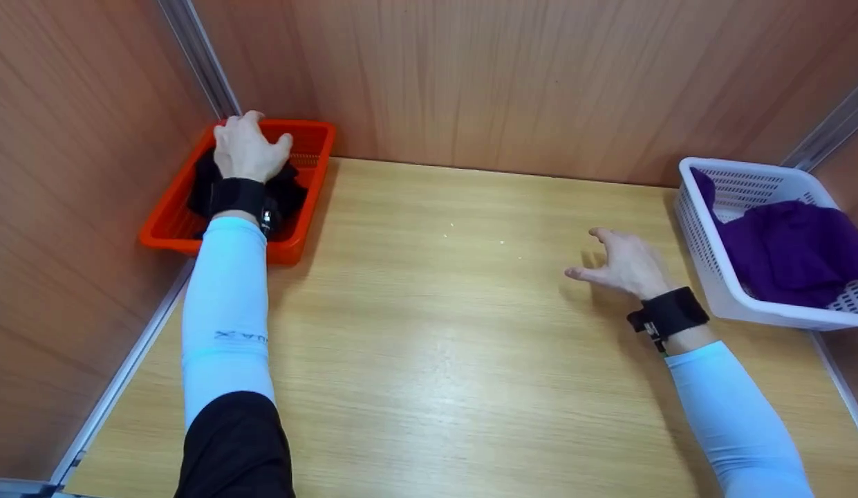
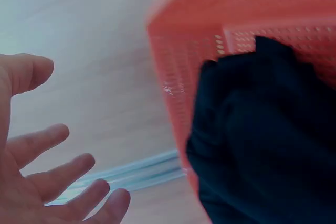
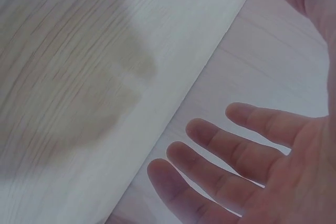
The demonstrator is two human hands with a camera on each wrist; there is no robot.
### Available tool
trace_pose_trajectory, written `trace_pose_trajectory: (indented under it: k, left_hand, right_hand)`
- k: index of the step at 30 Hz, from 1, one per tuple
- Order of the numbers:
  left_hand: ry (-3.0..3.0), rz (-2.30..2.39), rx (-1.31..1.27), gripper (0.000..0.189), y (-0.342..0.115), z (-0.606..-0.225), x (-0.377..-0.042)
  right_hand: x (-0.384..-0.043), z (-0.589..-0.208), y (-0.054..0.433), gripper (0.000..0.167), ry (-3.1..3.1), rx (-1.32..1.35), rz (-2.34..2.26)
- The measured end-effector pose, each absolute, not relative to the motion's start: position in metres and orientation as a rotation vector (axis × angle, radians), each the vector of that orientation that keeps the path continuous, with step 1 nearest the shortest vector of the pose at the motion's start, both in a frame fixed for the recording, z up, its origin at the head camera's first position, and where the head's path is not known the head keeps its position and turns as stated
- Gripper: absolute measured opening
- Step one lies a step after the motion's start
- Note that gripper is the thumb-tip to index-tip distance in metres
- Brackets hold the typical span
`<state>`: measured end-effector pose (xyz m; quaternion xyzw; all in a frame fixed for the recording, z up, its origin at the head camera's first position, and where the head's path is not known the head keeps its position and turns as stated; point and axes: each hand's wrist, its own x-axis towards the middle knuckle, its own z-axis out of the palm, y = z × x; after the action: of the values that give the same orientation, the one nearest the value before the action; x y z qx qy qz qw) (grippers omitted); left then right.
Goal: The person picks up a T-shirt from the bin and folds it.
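Above the orange basket (image 1: 315, 190) at the back left, my left hand (image 1: 249, 149) hovers with fingers spread and nothing in it. Black cloth (image 1: 287, 194) lies bunched in that basket, partly covered by the hand and wrist in the head view. The left wrist view shows the same black cloth (image 2: 268, 129) beside the spread fingers (image 2: 63, 174), apart from them. Over the table on the right, my right hand (image 1: 629, 266) holds nothing, its thumb and fingers apart. It is nearest to a white basket (image 1: 712, 256) with purple cloth (image 1: 795, 249) folded inside.
Wooden panels (image 1: 505, 83) wall in the table (image 1: 429, 332) at the back and both sides, with metal strips at the corners. A few tiny white specks (image 1: 502, 242) lie on the tabletop toward the back.
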<state>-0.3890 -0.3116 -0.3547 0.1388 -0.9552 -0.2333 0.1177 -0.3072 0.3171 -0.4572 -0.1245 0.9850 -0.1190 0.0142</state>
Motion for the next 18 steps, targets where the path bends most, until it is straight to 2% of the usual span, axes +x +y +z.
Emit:
trace_pose_trajectory:
  k: [5,9,15,18]
  left_hand:
    - [-2.886,-0.653,0.45,0.087,-0.32,-0.368,-0.394]
    - [-2.968,-0.642,0.506,0.102,-0.33,-0.378,-0.395]
    - [-3.084,-0.674,0.6,0.126,-0.336,-0.389,-0.385]
    - [-3.19,-0.722,0.663,0.132,-0.337,-0.395,-0.379]
  right_hand:
    - [-0.304,-0.461,0.319,0.11,3.069,-0.407,-0.392]
    - [-0.301,-0.462,0.319,0.112,3.048,-0.405,-0.419]
    - [-0.296,-0.461,0.319,0.11,3.061,-0.391,-0.382]
    - [-0.292,-0.463,0.318,0.11,3.052,-0.387,-0.375]
